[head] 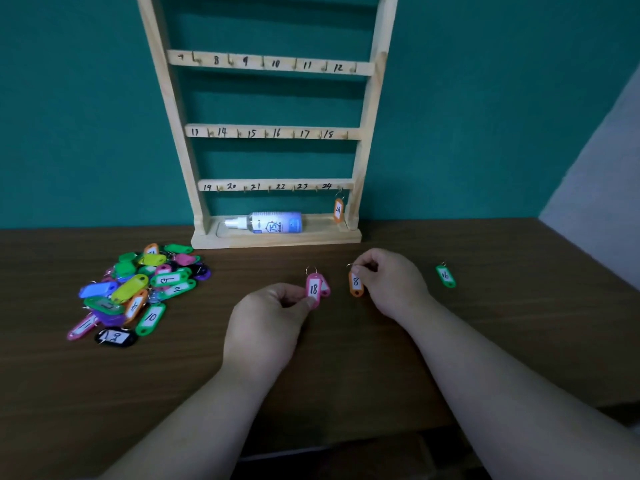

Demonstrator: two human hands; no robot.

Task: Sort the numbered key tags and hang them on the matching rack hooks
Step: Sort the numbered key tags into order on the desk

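Note:
A wooden rack (367,109) with numbered hook rails leans against the teal wall. An orange tag (338,210) hangs from the hook at the right end of its lowest rail. My left hand (266,323) pinches a pink tag marked 18 (313,289), with a second pink tag (325,287) right behind it. My right hand (388,282) pinches an orange tag marked 8 (356,284) at its ring end. A green tag marked 16 (445,276) lies alone on the table to the right. A pile of several coloured tags (138,289) sits at the left.
A white spray bottle (266,222) lies on its side in the rack's base tray. The brown wooden table (485,323) runs to a front edge near my forearms. A pale wall rises at the far right.

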